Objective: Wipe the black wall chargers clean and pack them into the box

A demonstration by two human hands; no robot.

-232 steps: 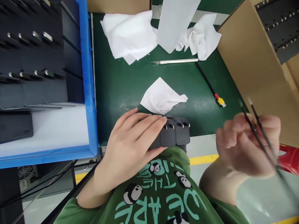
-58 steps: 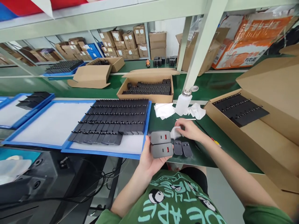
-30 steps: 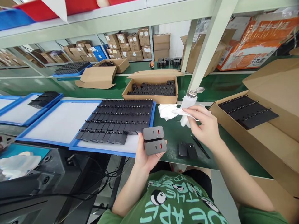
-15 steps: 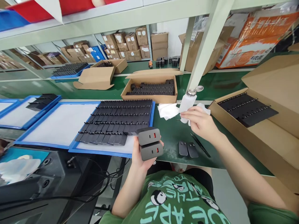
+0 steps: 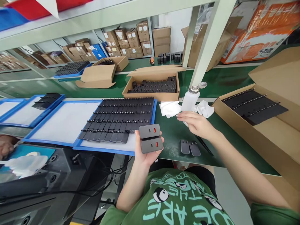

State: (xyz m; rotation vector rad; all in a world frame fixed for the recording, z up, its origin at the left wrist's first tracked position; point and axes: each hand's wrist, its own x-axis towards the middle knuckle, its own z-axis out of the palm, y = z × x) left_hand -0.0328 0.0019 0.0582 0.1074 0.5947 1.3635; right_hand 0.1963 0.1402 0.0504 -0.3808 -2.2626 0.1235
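My left hand [image 5: 145,157] is closed around two dark grey charger blocks, an upper charger [image 5: 145,131] and a lower charger [image 5: 147,146]. Their faces point up, each with a small port and a red port. My right hand [image 5: 198,124] hovers palm down in front of a white pump bottle [image 5: 189,99] with a metal top and its lid tipped up. Its fingers are stretched out side by side; I see nothing in them. White wipes [image 5: 170,108] lie by the bottle. Below that hand, two small dark plates with prongs [image 5: 185,147] and black tweezers [image 5: 205,147] rest on the green bench.
A blue-rimmed tray [image 5: 117,117] with rows of black chargers stands left of my hands. An open carton [image 5: 151,95] of black parts is behind it, another carton [image 5: 255,125] at right. Another person's hand [image 5: 6,146] shows at far left beside black machinery [image 5: 47,184].
My right hand has shifted slightly left across the front of the bottle. My left hand still holds both chargers. The whole view has shifted a little.
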